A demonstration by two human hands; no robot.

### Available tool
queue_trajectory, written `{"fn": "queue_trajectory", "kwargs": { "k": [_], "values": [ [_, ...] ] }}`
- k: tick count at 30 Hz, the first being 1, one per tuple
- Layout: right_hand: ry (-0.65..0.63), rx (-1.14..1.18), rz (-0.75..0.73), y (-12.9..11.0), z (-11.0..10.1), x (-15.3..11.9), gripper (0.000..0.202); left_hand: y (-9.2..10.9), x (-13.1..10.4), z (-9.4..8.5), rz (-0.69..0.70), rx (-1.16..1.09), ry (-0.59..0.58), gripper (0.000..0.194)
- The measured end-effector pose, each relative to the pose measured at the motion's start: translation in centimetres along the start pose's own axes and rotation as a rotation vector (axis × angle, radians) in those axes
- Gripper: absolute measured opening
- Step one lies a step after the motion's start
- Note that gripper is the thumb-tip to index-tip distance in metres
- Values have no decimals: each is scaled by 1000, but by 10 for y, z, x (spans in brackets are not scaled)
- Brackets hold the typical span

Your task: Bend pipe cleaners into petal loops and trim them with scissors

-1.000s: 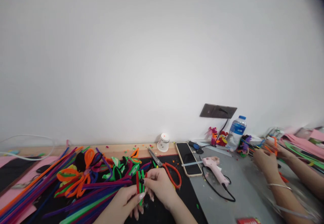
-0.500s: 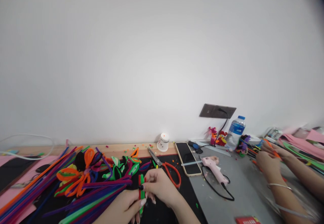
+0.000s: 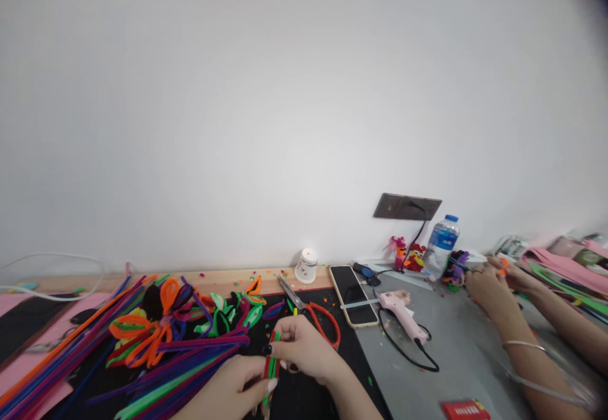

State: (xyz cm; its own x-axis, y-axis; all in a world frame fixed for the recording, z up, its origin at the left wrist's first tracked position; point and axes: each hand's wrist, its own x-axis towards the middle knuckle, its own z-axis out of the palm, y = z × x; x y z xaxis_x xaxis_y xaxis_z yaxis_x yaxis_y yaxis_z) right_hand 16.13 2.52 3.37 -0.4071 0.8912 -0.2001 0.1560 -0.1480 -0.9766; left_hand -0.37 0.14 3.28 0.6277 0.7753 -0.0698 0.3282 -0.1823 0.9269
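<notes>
Between my two hands is a short piece of bent pipe cleaner (image 3: 272, 367), green with red along its edges, held upright over the black mat. My left hand (image 3: 237, 383) pinches its lower part between thumb and fingers. Higher up, my right hand (image 3: 304, 348) grips the top end, its dark-nailed thumb pressed on the strip. Just left of my hands lies a bundle of purple, blue and green pipe cleaners (image 3: 190, 369). Behind it sit an orange looped pipe-cleaner flower (image 3: 161, 328) and several green-white petals (image 3: 223, 318). Red-handled scissors (image 3: 327, 322) rest beyond my right hand.
A white paper cup (image 3: 306, 266) stands upside down by the wall. To the right are a phone (image 3: 354, 296), a pink glue gun (image 3: 403, 318) with its cord, a water bottle (image 3: 441, 242) and small figures (image 3: 415, 257). Another person's hands (image 3: 494, 287) work at far right.
The green and red pipe cleaner has turned between my fingers, showing more red, and tilts slightly. My hands stay close together. The other person's hands have shifted left and slightly up.
</notes>
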Motion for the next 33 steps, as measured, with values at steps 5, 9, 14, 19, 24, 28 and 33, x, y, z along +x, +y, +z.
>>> {"fn": "queue_trajectory", "kwargs": {
  "k": [5, 9, 14, 19, 24, 28, 33],
  "values": [
    [62, 15, -51, -4, 5, 1, 19, -18, 9, 2, -10, -198, 93, 34],
    [108, 29, -69, -5, 9, 2, 23, -24, 12, 4, -81, -242, 131, 41],
    [128, 69, -104, -7, 12, 3, 25, -22, 11, 3, -46, -209, 119, 36],
    [75, 63, -100, -11, 11, 0, 22, -13, 7, 3, -21, -127, 83, 35],
    [46, 10, -82, -9, 7, 0, 16, -10, 6, 3, 11, -60, 84, 40],
    [39, -4, -77, -7, 6, 0, 11, -9, 6, 4, -3, -54, 82, 39],
    [33, 31, -84, -5, 6, 1, 11, -6, 5, 4, -36, -68, 87, 41]
  ]
}}
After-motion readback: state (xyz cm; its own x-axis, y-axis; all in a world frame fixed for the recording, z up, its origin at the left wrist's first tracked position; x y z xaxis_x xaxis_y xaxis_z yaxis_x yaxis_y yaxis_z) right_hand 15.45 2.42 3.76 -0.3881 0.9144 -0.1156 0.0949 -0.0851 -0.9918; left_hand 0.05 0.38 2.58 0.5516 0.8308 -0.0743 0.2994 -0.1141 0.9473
